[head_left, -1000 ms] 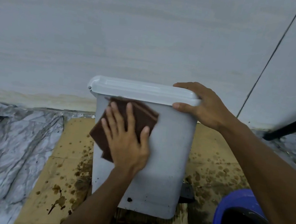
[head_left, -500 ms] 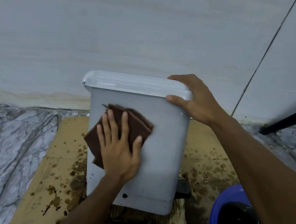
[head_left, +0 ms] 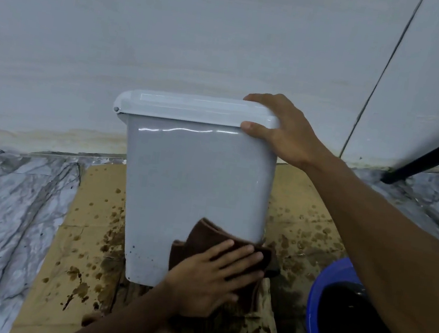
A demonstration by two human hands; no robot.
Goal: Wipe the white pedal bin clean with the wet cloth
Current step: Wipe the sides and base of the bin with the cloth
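The white plastic pedal bin (head_left: 197, 180) stands upright on stained brown cardboard (head_left: 90, 205), with the right hand (head_left: 289, 136) holding its grip closed round the right corner of the lid (head_left: 192, 107). The left hand (head_left: 206, 279), grip open and flat, presses the folded brown wet cloth (head_left: 204, 234) on the near face's lower right. Firm, overlapping strokes leftward should catch the dark specks (head_left: 136, 250).

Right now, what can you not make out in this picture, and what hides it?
Head view:
- Lower right corner of the pedal bin: covered by the brown cloth and the left hand.
- Bin's back and far side: turned away from the camera.
- Blue basin: cut off by the bottom edge, partly behind the right forearm; its dark contents are unclear.
- Black bar: cut off by the right edge.
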